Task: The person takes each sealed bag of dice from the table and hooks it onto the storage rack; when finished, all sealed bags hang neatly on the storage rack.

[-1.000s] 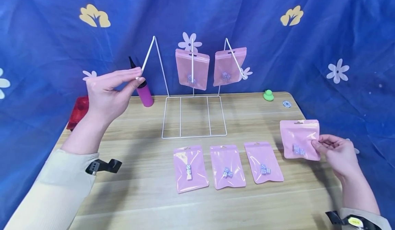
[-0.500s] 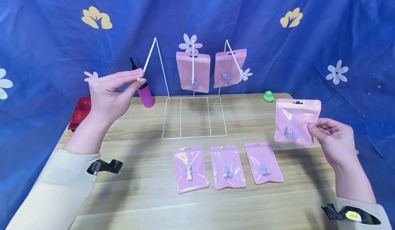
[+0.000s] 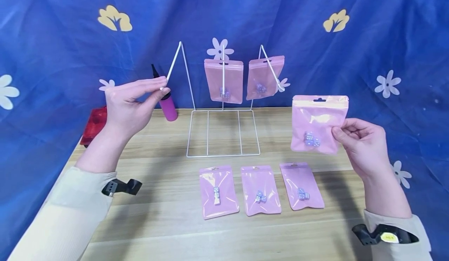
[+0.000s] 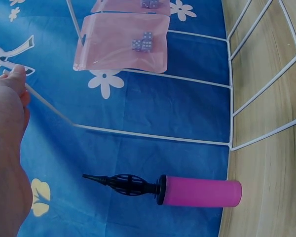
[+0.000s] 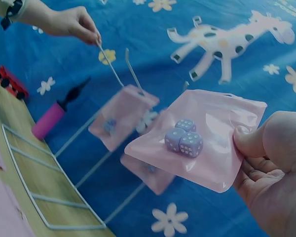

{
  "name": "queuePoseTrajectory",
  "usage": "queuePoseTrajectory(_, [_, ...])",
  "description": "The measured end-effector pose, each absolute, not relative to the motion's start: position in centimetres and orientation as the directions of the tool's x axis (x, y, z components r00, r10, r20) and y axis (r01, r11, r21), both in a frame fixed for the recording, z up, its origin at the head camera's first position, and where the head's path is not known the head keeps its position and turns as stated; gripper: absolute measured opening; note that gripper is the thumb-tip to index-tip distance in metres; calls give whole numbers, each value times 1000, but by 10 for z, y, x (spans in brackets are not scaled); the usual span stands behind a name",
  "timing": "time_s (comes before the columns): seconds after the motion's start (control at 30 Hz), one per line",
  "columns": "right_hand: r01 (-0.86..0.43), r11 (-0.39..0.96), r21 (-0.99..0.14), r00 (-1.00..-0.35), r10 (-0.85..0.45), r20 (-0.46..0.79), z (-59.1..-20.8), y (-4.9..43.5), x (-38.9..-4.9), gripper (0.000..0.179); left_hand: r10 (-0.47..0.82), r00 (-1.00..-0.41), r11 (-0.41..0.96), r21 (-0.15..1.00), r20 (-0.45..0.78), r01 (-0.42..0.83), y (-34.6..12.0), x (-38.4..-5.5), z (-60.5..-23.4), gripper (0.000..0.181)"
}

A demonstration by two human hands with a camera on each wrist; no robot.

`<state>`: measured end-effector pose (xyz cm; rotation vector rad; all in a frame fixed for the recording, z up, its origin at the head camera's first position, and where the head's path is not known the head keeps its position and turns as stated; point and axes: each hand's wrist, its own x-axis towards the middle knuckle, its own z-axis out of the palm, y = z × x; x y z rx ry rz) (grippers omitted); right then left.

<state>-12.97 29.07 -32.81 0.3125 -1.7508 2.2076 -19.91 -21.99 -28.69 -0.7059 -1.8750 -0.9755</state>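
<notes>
My left hand pinches the tip of the left arm of a white wire display rack. In my right hand is a pink zip bag, gripped at its right edge by thumb and fingers and raised off the table. Purple dice show through its front. Two more pink bags hang on the rack, a middle bag and a right bag. Three others lie in a row on the table: a left bag, a centre bag and a right-hand bag, each with dice inside.
Behind the left hand stands a magenta and black hand pump. A red toy-like object sits at the left table edge. The wooden table backs onto a blue patterned curtain.
My right hand has lifted the pink bag and carried it left and forward, toward the rack. The left hand keeps its pinch on the rack arm.
</notes>
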Motion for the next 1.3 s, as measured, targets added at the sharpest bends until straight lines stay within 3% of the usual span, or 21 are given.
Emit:
queuePoseTrajectory(0.43, [-398, -250, -883, -909, -20, 416, -310, 242, -138, 17, 96, -443, 528, 331, 892, 782, -218, -197, -285, 28])
queuePoseTrajectory(0.8, [-380, -346, -858, -901, -69, 427, -302, 198, -145, 8, 103, -439, 538, 321, 892, 779, -220, -197, -284, 25])
queuePoseTrajectory(1.2, [-350, -278, -894, -919, -86, 386, -296, 148, -149, 31, 107, -440, 547, 317, 892, 775, -224, -199, -284, 29])
queuePoseTrajectory(1.3, [-348, -246, -905, -920, -96, 380, -297, 135, -151, 30, 116, -447, 568, 310, 887, 763, -227, -199, -285, 33])
